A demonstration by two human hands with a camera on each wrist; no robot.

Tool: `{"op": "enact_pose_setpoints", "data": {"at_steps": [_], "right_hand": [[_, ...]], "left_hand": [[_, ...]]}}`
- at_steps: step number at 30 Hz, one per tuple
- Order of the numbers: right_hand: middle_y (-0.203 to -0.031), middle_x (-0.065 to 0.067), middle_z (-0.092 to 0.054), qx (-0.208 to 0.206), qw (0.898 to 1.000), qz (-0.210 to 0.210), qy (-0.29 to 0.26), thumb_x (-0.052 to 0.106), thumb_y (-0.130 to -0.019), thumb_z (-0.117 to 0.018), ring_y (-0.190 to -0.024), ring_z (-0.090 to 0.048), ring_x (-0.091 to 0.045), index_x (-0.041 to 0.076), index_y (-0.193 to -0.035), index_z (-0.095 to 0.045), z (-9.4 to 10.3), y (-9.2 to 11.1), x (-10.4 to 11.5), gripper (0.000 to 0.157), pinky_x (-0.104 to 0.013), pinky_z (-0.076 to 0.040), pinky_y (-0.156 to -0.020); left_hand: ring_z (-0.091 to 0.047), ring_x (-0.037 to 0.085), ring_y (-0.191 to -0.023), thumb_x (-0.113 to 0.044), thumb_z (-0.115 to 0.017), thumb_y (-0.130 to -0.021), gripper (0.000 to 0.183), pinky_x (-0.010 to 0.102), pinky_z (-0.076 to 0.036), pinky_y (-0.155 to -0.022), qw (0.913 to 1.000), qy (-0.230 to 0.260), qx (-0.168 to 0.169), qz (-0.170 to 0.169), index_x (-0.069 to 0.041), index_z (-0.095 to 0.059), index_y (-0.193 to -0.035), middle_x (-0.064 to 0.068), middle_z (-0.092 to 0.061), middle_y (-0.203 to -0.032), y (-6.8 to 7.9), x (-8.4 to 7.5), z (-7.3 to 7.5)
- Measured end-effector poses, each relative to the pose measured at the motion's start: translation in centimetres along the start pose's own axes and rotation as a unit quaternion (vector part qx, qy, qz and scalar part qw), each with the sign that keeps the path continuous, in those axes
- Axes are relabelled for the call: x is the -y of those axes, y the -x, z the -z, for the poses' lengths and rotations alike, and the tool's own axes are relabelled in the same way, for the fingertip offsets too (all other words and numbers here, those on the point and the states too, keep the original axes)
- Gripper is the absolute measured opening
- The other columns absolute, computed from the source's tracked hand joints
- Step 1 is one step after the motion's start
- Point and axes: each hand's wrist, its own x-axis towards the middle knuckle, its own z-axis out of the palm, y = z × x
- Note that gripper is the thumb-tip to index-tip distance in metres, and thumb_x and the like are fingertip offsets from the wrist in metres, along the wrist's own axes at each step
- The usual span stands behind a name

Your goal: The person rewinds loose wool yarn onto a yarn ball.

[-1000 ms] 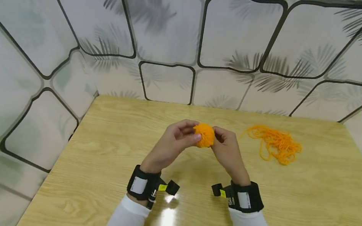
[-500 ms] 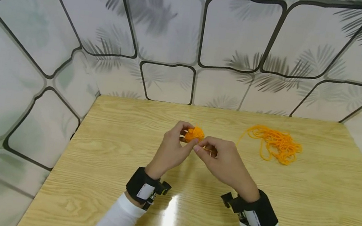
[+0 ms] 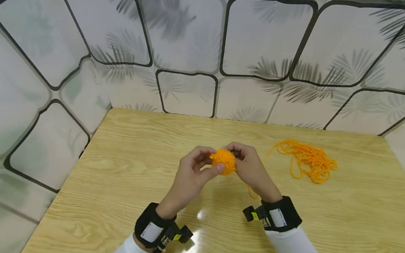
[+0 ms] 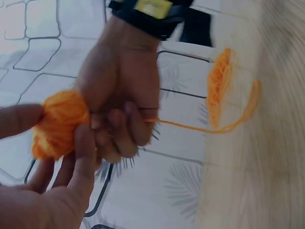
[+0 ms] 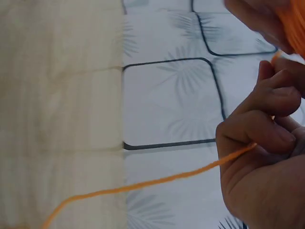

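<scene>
A small ball of orange yarn is held up over the table between both hands. My left hand grips it from the left, thumb on its near side and fingers behind. At its right side is my right hand, fingers curled, and in the right wrist view an orange strand runs out of that curled fist. The strand trails down towards the table; in the left wrist view it leads off to the loose yarn pile. Part of the ball is covered by the left thumb and fingers.
The loose heap of orange yarn lies on the wooden table at the back right. Behind the table hangs a patterned backdrop with dark outlines and leaf prints. Each wrist wears a black strap with a small camera.
Half a second ago the right hand was in front of the ball, near the left thumb; it has moved up to the ball's far right side. The ball has shifted slightly right and nearer.
</scene>
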Motion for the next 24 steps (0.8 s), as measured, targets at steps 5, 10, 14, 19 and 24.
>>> {"op": "enact_pose_setpoints", "data": {"at_steps": [5,10,14,19,24], "right_hand": [[-0.064,-0.004,-0.048,-0.037,0.993,0.025,0.11,0.029,-0.096,-0.047,-0.052,-0.04,-0.018,0.018,-0.096,-0.062,-2.1,2.1,0.4,0.019,-0.029,-0.034,-0.047],[-0.06,-0.001,-0.043,-0.066,0.988,0.047,0.13,0.023,-0.093,-0.052,-0.048,-0.035,-0.015,0.015,-0.091,-0.063,-2.4,4.0,4.4,0.014,-0.028,-0.03,-0.045],[-0.061,-0.003,-0.045,-0.111,0.987,0.061,0.097,0.022,-0.092,-0.054,-0.047,-0.033,-0.016,0.008,-0.091,-0.064,-1.0,3.9,5.2,0.017,-0.028,-0.029,-0.044],[-0.067,-0.009,-0.051,-0.155,0.985,0.051,0.064,0.019,-0.092,-0.054,-0.052,-0.041,-0.019,0.003,-0.09,-0.063,0.0,3.2,4.1,0.019,-0.029,-0.036,-0.046],[-0.071,-0.009,-0.056,-0.108,0.992,0.005,0.071,0.022,-0.095,-0.05,-0.054,-0.045,-0.02,0.008,-0.093,-0.064,-1.1,3.0,1.4,0.019,-0.029,-0.038,-0.048]], "left_hand": [[-0.053,0.026,-0.101,-0.022,-0.063,-0.086,0.039,0.036,-0.048,-0.083,0.9933,-0.063,-0.092,-0.032,-0.002,-0.048,-0.116,0.012,-0.05,-0.114,-1.6,0.7,0.6],[-0.054,0.019,-0.098,-0.022,-0.062,-0.087,0.035,0.029,-0.048,-0.08,0.9713,-0.226,-0.068,-0.029,-0.009,-0.049,-0.118,0.006,-0.053,-0.111,-2.3,1.9,1.6],[-0.055,0.016,-0.096,-0.021,-0.061,-0.088,0.033,0.028,-0.048,-0.079,0.9642,-0.262,0.041,-0.003,-0.011,-0.051,-0.117,0.002,-0.056,-0.109,-1.7,1.8,1.8],[-0.057,0.021,-0.097,-0.021,-0.061,-0.088,0.032,0.034,-0.05,-0.079,0.9768,-0.121,0.172,0.041,-0.009,-0.053,-0.116,0.006,-0.057,-0.109,-1.0,0.5,1.6],[-0.055,0.03,-0.101,-0.022,-0.063,-0.086,0.038,0.041,-0.048,-0.084,0.9962,0.018,0.073,0.043,-0.004,-0.051,-0.117,0.015,-0.053,-0.114,-1.4,-0.6,1.4]]}}
